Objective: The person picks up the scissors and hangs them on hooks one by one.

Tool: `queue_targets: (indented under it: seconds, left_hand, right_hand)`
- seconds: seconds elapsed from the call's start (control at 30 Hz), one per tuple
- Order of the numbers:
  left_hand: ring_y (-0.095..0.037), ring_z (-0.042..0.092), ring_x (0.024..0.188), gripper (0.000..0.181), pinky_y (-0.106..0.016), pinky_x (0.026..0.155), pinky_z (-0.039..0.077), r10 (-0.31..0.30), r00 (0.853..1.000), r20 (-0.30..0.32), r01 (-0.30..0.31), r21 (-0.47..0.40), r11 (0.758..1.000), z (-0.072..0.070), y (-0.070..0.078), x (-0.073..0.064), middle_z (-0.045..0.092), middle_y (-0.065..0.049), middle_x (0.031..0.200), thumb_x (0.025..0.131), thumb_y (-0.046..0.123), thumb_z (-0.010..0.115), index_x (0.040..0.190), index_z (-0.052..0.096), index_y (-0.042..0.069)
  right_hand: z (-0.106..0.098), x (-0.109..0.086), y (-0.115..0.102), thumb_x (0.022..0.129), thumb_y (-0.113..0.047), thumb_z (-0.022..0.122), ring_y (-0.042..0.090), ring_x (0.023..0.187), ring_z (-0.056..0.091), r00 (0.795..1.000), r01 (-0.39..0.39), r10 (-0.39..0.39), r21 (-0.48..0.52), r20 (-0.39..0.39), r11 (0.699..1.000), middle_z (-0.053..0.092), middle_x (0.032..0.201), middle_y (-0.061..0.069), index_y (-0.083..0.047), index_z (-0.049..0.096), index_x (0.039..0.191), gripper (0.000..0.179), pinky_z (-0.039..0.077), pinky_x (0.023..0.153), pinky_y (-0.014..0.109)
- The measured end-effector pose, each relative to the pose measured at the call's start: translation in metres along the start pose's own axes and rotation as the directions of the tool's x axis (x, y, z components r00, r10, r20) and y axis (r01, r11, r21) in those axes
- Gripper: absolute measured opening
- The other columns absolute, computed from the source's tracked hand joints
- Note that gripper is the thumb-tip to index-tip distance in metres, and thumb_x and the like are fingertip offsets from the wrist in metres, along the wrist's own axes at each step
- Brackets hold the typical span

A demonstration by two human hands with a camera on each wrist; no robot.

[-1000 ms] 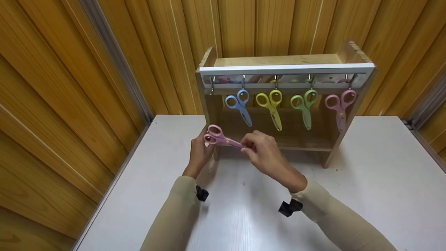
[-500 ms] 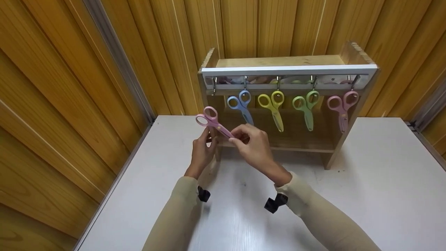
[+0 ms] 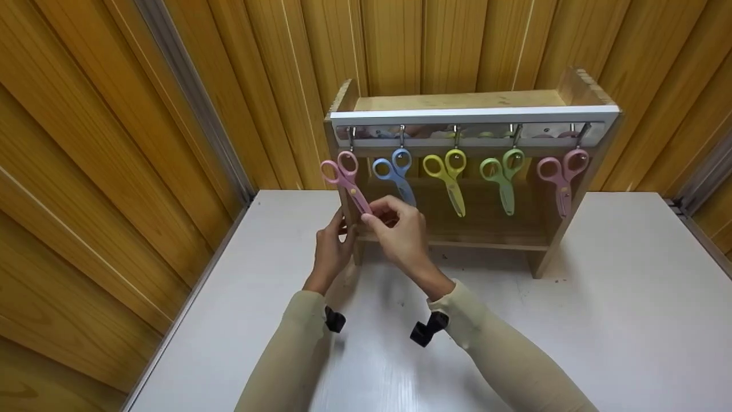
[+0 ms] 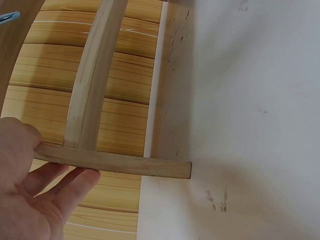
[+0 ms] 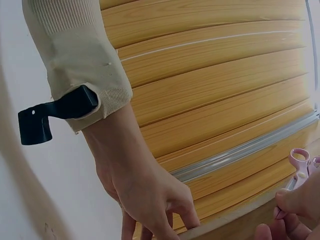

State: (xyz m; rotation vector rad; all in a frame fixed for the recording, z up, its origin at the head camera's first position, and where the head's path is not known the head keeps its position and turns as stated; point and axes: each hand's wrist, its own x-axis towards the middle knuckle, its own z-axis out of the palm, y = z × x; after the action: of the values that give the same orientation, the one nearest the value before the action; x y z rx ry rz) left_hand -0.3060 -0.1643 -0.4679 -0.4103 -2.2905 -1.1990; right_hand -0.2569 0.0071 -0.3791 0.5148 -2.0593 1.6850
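Pink scissors (image 3: pixel 345 178) tilt in front of the wooden rack's (image 3: pixel 457 101) left end, rings up. My right hand (image 3: pixel 405 232) pinches them near the blade tip between thumb and fingers. Their right-hand ring lies at the leftmost metal hook (image 3: pixel 351 136); whether the hook passes through it I cannot tell. My left hand (image 3: pixel 333 252) grips the rack's left side panel low down. In the left wrist view, the thumb and fingers of the left hand (image 4: pixel 30 195) lie on either side of the panel edge (image 4: pixel 120 162). Some right-hand fingers are hidden behind the scissors.
From the other hooks hang blue scissors (image 3: pixel 394 171), yellow scissors (image 3: pixel 449 180), green scissors (image 3: pixel 503 180) and another pair of pink scissors (image 3: pixel 563 180). The rack stands on a white table (image 3: pixel 635 297), with wood-panelled walls (image 3: pixel 452 46) behind and at the left.
My right hand has moved up and left with the pink scissors, turning them from nearly level to rings up, so that one ring is at the leftmost hook. The left hand stays at the rack.
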Motion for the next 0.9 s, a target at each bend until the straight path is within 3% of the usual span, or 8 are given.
queue_targets:
  seconds: [0.17, 0.47, 0.9]
  left_hand:
    - [-0.027, 0.072, 0.108, 0.054, -0.034, 0.091, 0.06, -0.038, 0.999, 0.02, 0.038, -0.004, 0.999, 0.0, 0.001, 0.0, 0.069, -0.015, 0.131, 0.102, 0.005, 0.062, 0.153, 0.047, 0.004]
    - [-0.027, 0.071, 0.11, 0.055, -0.035, 0.091, 0.06, -0.046, 0.999, 0.018, 0.047, -0.005, 0.999, -0.001, 0.002, 0.001, 0.068, -0.014, 0.133, 0.102, 0.006, 0.063, 0.154, 0.046, 0.005]
    - [-0.03, 0.072, 0.108, 0.052, -0.037, 0.088, 0.061, -0.008, 1.0, -0.007, 0.008, 0.004, 1.0, 0.0, 0.001, 0.001, 0.069, -0.018, 0.129, 0.1, 0.004, 0.064, 0.15, 0.049, 0.001]
  right_hand:
    - [0.007, 0.0, 0.003, 0.09, -0.01, 0.08, 0.015, 0.076, 0.064, 1.0, -0.008, 0.008, 0.027, -0.013, 1.0, 0.07, 0.084, 0.001, -0.007, 0.075, 0.095, 0.007, 0.055, 0.068, 0.027]
    - [0.012, 0.0, 0.008, 0.091, -0.011, 0.08, 0.016, 0.078, 0.063, 0.998, -0.032, 0.035, 0.053, -0.049, 0.998, 0.071, 0.086, 0.002, -0.006, 0.076, 0.097, 0.009, 0.055, 0.069, 0.027]
    - [0.016, 0.0, 0.017, 0.089, -0.01, 0.08, 0.014, 0.075, 0.066, 0.996, 0.009, -0.007, 0.023, -0.09, 1.0, 0.071, 0.082, 0.001, -0.005, 0.075, 0.095, 0.009, 0.057, 0.067, 0.024]
